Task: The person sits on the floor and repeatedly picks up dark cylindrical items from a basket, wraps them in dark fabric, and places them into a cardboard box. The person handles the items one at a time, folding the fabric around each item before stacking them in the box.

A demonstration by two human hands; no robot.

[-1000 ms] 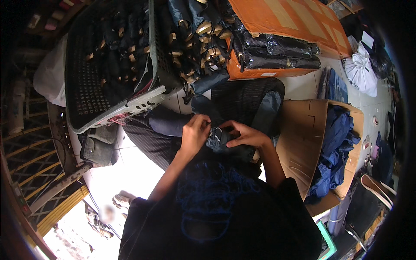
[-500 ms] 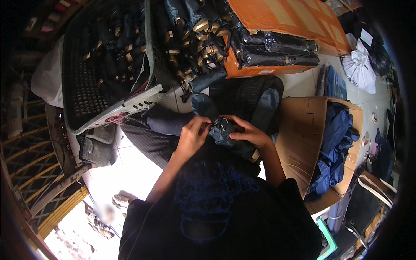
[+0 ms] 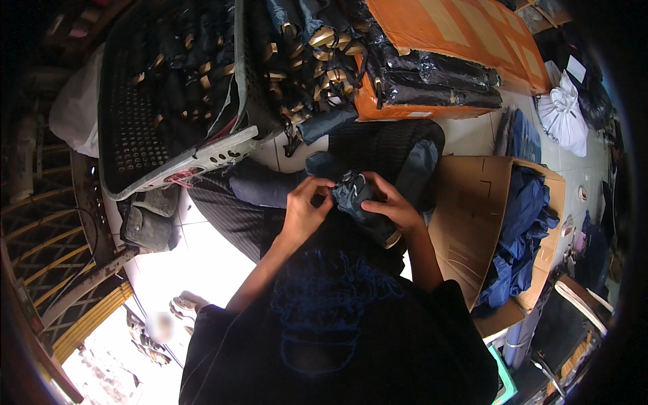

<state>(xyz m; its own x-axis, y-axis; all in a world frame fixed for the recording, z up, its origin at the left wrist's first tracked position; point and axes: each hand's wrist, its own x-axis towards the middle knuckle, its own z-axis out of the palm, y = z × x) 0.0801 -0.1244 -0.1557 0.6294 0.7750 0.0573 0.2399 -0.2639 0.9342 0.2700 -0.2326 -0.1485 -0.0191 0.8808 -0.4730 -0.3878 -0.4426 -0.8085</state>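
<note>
A dark folding umbrella, furled and bunched, lies across my lap with a pale handle end toward my body. My right hand is wrapped round its side, thumb on top. At its far end, thin light-coloured tips or wire show among the folds. My left hand pinches at that end with thumb and forefinger; what exactly lies between the fingertips is too small to make out. Just beyond the hands rests a dark fabric sleeve. Another dark fabric piece lies over my right leg.
A dark plastic basket full of umbrellas stands at far left, with more wooden-handled umbrellas heaped beside it. An orange-taped carton holds plastic-wrapped packs. To my right, an open cardboard box contains blue fabric.
The umbrella's far end has turned up, showing more of its gathered folds. My left fingers have shifted slightly and still pinch there. My right hand keeps its hold.
</note>
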